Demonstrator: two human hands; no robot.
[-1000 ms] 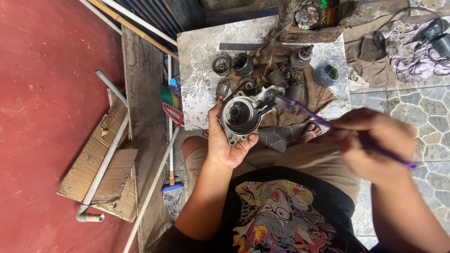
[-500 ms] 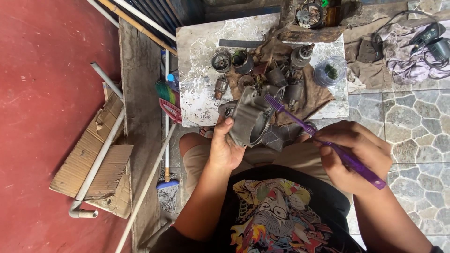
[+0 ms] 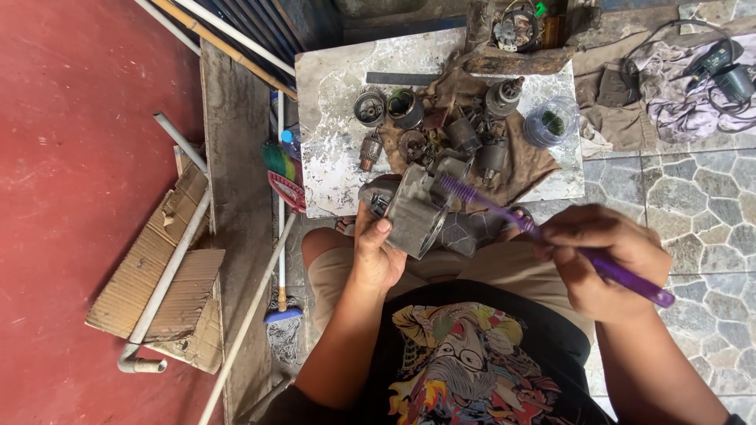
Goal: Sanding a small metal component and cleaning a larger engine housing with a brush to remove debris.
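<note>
I see the marble slab (image 3: 339, 169) strewn with greasy motor parts (image 3: 465, 138) on a brown rag (image 3: 535, 169). Above my lap, my left hand (image 3: 376, 256) is clamped on a grey metal motor housing (image 3: 417, 211); it looks heavy, rigid and oily, best gripped around its body. My right hand (image 3: 602, 260) is closed around a purple toothbrush (image 3: 551, 240), bristles touching the housing.

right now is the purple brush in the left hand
No, the right hand holds the purple brush, while the left hand grips the grey metal housing.
</note>
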